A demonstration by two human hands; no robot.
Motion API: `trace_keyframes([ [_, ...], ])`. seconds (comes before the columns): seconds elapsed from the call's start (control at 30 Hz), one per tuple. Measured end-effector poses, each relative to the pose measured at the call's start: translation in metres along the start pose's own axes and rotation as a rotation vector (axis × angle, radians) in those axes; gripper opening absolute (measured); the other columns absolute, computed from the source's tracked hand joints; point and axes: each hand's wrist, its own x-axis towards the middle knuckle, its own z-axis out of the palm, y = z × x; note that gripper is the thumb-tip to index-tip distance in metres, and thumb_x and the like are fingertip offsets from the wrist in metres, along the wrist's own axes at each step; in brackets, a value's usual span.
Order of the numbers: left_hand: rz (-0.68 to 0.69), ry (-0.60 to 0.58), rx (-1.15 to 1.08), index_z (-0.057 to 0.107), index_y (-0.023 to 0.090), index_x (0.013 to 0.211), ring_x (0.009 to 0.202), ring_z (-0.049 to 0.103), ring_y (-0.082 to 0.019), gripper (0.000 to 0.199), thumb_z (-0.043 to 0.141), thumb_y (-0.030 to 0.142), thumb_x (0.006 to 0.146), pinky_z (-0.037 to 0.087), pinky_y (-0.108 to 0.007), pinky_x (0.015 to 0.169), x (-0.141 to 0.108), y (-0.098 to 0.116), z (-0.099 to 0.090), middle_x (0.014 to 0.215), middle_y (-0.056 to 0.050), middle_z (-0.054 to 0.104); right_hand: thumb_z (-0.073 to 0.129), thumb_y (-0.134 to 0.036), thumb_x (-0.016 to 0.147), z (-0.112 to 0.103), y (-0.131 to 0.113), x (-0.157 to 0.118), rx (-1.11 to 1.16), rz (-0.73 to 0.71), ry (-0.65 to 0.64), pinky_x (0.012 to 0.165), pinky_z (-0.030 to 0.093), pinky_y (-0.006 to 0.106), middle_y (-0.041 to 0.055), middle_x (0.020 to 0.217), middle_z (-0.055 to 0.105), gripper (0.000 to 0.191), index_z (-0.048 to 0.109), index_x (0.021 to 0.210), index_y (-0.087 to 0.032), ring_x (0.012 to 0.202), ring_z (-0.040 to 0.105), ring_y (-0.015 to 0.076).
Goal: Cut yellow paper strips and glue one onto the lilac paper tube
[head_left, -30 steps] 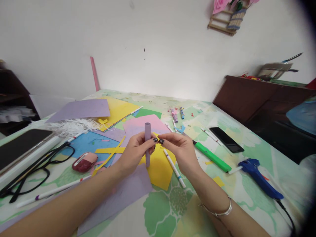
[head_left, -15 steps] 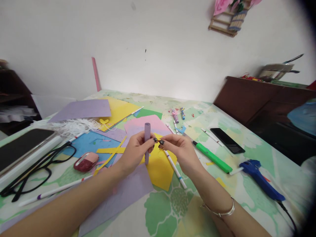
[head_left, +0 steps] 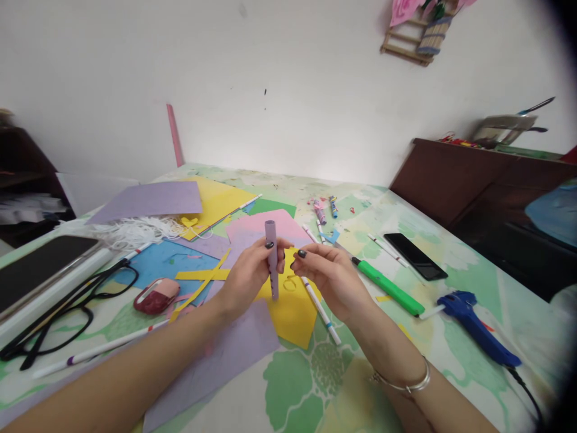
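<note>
A thin purple paper tube (head_left: 271,258) stands nearly upright in my left hand (head_left: 250,273), whose thumb and fingers wrap around it. Just to the right, my right hand (head_left: 327,273) has its thumb and fingertips pinched together; whatever lies between them is too small to make out. Beneath both hands is a yellow paper sheet (head_left: 293,319) with a small yellow curl (head_left: 289,284) on it. Beside that sheet lies a white marker (head_left: 322,313). Purple paper (head_left: 220,367) is spread under my left forearm.
On the right are a green cutter (head_left: 387,287), a black phone (head_left: 415,257) and a blue glue gun (head_left: 480,328). Glasses (head_left: 85,300), a red and pink case (head_left: 156,296) and white strings (head_left: 135,231) lie left. Two small decorated rolls (head_left: 320,211) sit farther back.
My right fingertips have moved slightly right, away from the tube. My left thumb has shifted up and left, and the tube has moved a little right, showing more of its surface.
</note>
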Motion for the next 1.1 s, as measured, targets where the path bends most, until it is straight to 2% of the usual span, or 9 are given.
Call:
trace_keyframes([
  [0.17, 0.007, -0.043, 0.21, 0.065, 0.022, 0.113, 0.079, 0.054, -0.015, 0.031, 0.053, 0.04, 0.091, 0.043, -0.025, 0.07, -0.001, -0.004, -0.005, 0.083, -0.003, 0.06, 0.076, -0.024, 0.07, 0.002, 0.0, -0.001, 0.288, 0.067, 0.001, 0.059, 0.049, 0.019, -0.001, 0.066, 0.071, 0.01, 0.069, 0.074, -0.018, 0.057, 0.061, 0.0078],
  [0.3, 0.087, -0.073, 0.202, 0.066, 0.025, 0.115, 0.098, 0.059, -0.018, 0.029, 0.058, 0.037, 0.09, 0.043, -0.029, 0.092, 0.0, -0.008, -0.007, 0.105, -0.004, 0.066, 0.077, -0.023, 0.069, 0.007, 0.006, -0.003, 0.398, 0.139, -0.033, 0.049, 0.046, 0.015, -0.003, 0.063, 0.07, 0.013, 0.07, 0.079, -0.016, 0.047, 0.056, 0.0041],
  [0.37, 0.104, -0.093, 0.183, 0.066, 0.026, 0.114, 0.1, 0.06, -0.018, 0.027, 0.06, 0.033, 0.089, 0.043, -0.031, 0.094, 0.001, -0.009, -0.007, 0.108, -0.004, 0.067, 0.077, -0.021, 0.069, 0.008, 0.01, -0.005, 0.428, 0.149, -0.043, 0.047, 0.045, 0.013, -0.0033, 0.063, 0.07, 0.015, 0.071, 0.082, -0.015, 0.045, 0.055, 0.0029],
  [0.53, 0.103, -0.089, 0.164, 0.068, 0.025, 0.111, 0.097, 0.061, -0.017, 0.026, 0.067, 0.027, 0.085, 0.046, -0.029, 0.09, 0.003, -0.009, -0.006, 0.106, -0.004, 0.069, 0.074, -0.021, 0.072, 0.01, 0.015, -0.007, 0.539, 0.195, -0.038, 0.047, 0.045, 0.012, -0.0036, 0.065, 0.071, 0.018, 0.07, 0.088, -0.015, 0.043, 0.054, 0.001],
  [0.77, 0.123, -0.068, 0.113, 0.067, 0.026, 0.112, 0.09, 0.062, -0.014, 0.032, 0.072, 0.024, 0.08, 0.049, -0.027, 0.085, 0.004, -0.012, -0.009, 0.094, -0.002, 0.069, 0.068, -0.018, 0.075, 0.013, 0.014, -0.01, 0.569, 0.281, -0.054, 0.045, 0.044, 0.013, -0.0024, 0.062, 0.07, 0.009, 0.066, 0.082, -0.015, 0.041, 0.054, 0.0027],
  [0.9, 0.151, -0.076, 0.112, 0.068, 0.024, 0.106, 0.093, 0.062, -0.016, 0.026, 0.072, 0.023, 0.08, 0.049, -0.026, 0.085, 0.004, -0.011, -0.009, 0.09, -0.001, 0.067, 0.065, -0.019, 0.077, 0.014, 0.013, -0.01, 0.567, 0.292, -0.051, 0.044, 0.044, 0.013, -0.0014, 0.061, 0.07, 0.006, 0.066, 0.08, -0.014, 0.041, 0.054, 0.0033],
  [1.1, 0.168, -0.12, 0.133, 0.067, 0.024, 0.103, 0.086, 0.061, -0.014, 0.022, 0.07, 0.022, 0.081, 0.049, -0.026, 0.08, 0.004, -0.008, -0.008, 0.086, -0.001, 0.066, 0.062, -0.021, 0.079, 0.013, 0.015, -0.01, 0.548, 0.298, -0.044, 0.045, 0.044, 0.014, -0.0016, 0.058, 0.067, 0.011, 0.067, 0.076, -0.012, 0.041, 0.054, 0.0035],
])
